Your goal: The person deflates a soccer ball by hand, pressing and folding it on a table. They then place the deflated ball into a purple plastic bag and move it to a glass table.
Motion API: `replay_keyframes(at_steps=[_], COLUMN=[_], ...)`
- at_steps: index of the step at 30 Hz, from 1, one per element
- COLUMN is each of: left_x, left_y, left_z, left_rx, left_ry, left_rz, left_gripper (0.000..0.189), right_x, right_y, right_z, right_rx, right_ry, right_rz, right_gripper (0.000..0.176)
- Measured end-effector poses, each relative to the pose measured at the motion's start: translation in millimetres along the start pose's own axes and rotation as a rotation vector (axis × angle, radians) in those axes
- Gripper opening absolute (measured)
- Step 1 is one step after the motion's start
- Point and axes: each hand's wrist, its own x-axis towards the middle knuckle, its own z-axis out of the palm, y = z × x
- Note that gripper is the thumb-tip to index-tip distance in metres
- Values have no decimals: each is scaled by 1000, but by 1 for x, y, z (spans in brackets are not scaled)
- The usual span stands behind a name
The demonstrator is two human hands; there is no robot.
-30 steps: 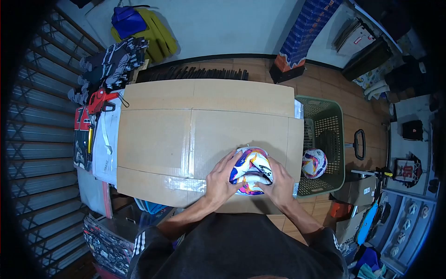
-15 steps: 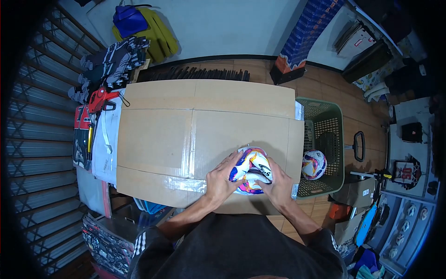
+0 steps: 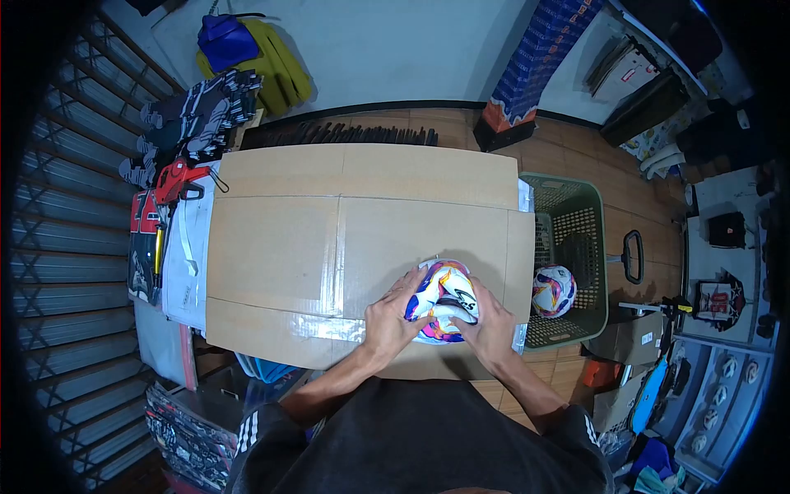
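Note:
A white ball with orange, purple and blue patterns (image 3: pixel 444 298) rests near the front edge of a flattened cardboard sheet (image 3: pixel 271 247). It looks partly deflated, with a dent folded into its upper side. My left hand (image 3: pixel 395 317) wraps around the ball's left side. Around its right side curls my right hand (image 3: pixel 491 325). Both thumbs press in at the near side of the dent. The ball's underside is hidden.
A green plastic basket (image 3: pixel 599 247) stands right of the cardboard with another patterned ball (image 3: pixel 554 291) in it. At the left lie a red tape dispenser (image 3: pixel 174 179) and a yellow-handled tool (image 3: pixel 158 247). A wrapped pillar (image 3: pixel 535 74) rises behind.
The ball's dent looks slightly deeper or reshaped between my hands. Both hands keep their hold, and the whole view has shifted a little.

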Motion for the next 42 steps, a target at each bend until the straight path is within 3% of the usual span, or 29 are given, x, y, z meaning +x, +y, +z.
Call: replay_keyframes(at_steps=[16, 35, 42], left_x=[-2, -6, -14], left_y=[1, -5, -15], left_z=[1, 3, 8], left_rx=[49, 26, 38], left_ry=[19, 3, 37], left_rz=[49, 78, 102], left_gripper=[96, 91, 89], right_x=[-4, -9, -13], right_y=[-10, -17, -15], right_z=[0, 2, 7], right_rx=[-10, -35, -41], right_ry=[-20, -35, 45], right_rz=[8, 53, -39], right_gripper=[81, 80, 80])
